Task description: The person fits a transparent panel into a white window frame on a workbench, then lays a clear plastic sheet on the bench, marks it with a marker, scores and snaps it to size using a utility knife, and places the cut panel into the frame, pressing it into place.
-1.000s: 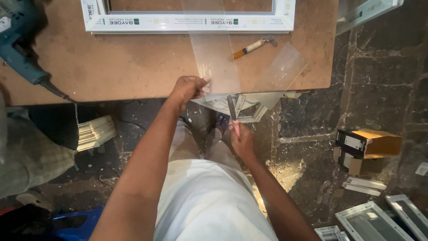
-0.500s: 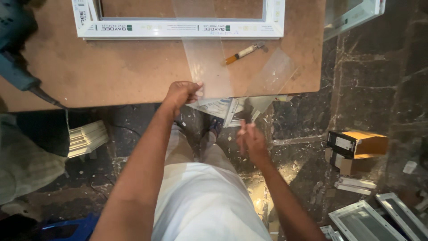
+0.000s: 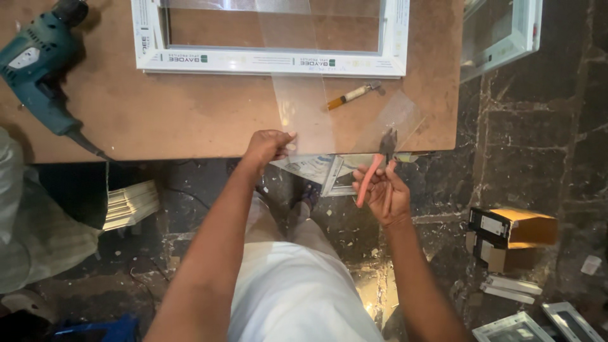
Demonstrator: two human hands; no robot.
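My left hand [image 3: 268,145] pinches the near end of a clear plastic strip [image 3: 303,107] that runs across the brown worktop [image 3: 190,120] up over a white window frame [image 3: 272,62]. My right hand [image 3: 383,190] is shut on a cutter with pink handles [image 3: 368,180], its dark jaws pointing up at the table's near edge, beside a second loose piece of clear film [image 3: 392,120]. A small yellow-handled tool [image 3: 349,96] lies on the worktop just below the frame.
A teal power drill [image 3: 41,63] lies at the worktop's left end, its cable dropping off the edge. Another white frame [image 3: 500,35] leans at the right. On the dark stone floor are a yellow box [image 3: 510,231], white profile offcuts [image 3: 130,202] and metal parts [image 3: 538,323].
My right hand has shifted right and lifted the cutter toward the table edge. My left hand keeps its hold on the strip. The view has moved closer to the worktop.
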